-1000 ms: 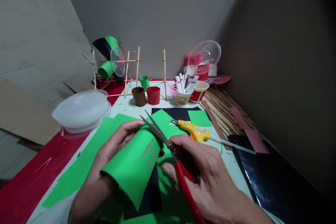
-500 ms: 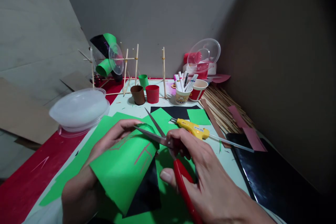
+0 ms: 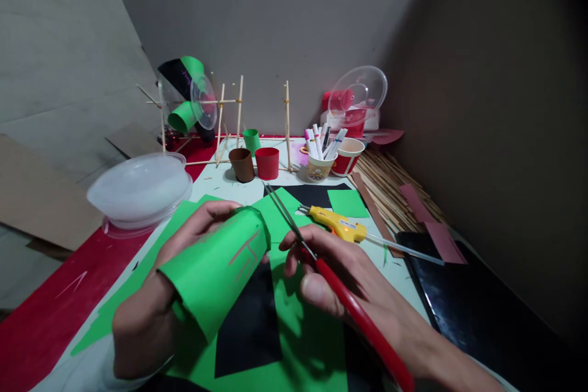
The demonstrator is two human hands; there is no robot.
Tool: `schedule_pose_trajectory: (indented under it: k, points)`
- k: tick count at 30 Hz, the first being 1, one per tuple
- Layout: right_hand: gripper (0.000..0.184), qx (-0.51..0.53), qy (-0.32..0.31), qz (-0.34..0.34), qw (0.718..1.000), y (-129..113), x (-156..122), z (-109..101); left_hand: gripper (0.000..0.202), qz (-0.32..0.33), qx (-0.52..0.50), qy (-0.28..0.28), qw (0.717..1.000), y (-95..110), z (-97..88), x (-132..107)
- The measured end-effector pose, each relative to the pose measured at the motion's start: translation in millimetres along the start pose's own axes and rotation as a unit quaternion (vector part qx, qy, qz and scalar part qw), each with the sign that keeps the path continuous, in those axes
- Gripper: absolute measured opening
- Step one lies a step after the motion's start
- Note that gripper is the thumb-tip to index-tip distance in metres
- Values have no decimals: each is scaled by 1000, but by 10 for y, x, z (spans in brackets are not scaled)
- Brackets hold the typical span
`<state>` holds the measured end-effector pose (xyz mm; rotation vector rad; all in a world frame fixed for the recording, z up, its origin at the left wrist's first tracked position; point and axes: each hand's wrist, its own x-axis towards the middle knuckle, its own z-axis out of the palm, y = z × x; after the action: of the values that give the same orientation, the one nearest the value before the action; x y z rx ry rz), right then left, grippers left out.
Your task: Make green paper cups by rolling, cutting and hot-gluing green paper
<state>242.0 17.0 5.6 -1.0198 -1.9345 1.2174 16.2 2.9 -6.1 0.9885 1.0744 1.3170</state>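
Observation:
My left hand (image 3: 151, 294) is wrapped round a sheet of green paper (image 3: 214, 269) rolled into a cone, with pencil lines showing near its narrow end. My right hand (image 3: 349, 294) grips red-handled scissors (image 3: 321, 263); their blades are nearly shut and point away toward the back of the table, just right of the cone's narrow end and clear of it. Beneath both hands lie flat green sheets (image 3: 294, 343) and a black sheet (image 3: 250, 324).
A yellow glue gun (image 3: 340, 228) lies just beyond my right hand. Clear plastic lids (image 3: 140, 191) are stacked at left. At the back stand small paper cups (image 3: 255, 163), a cup of markers (image 3: 320, 159), a stick frame (image 3: 239, 122), and bamboo sticks (image 3: 390, 190) at right.
The scissors' blades have come off the green paper's edge, closed and swung right. My left hand has rolled the paper tighter into a cone.

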Motion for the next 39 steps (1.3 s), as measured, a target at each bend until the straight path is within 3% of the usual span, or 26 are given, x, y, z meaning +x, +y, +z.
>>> schedule_pose_trajectory:
  k: [3, 9, 14, 21, 29, 33, 39]
  points:
    - [21, -42, 31, 8, 999, -64, 0, 43, 32, 18, 22, 23, 999, 23, 38, -1]
    - [17, -110, 81, -75, 988, -38, -12, 91, 27, 47, 92, 13, 995, 7, 46, -52]
    - [22, -127, 81, -92, 984, -4, -29, 82, 22, 48, 91, -25, 994, 7, 58, -94]
    - [21, -134, 82, -103, 982, 8, -23, 94, 24, 49, 88, 1, 995, -29, 58, -102]
    - [18, -141, 91, -121, 978, 8, -40, 92, 28, 54, 75, -31, 995, -15, 65, -90]
    - [17, -143, 101, -133, 975, 15, -25, 98, 20, 40, 64, -44, 996, 5, 73, -92]
    - [9, -143, 63, -127, 979, 6, -42, 87, 27, 44, 88, -2, 995, 30, 96, -41]
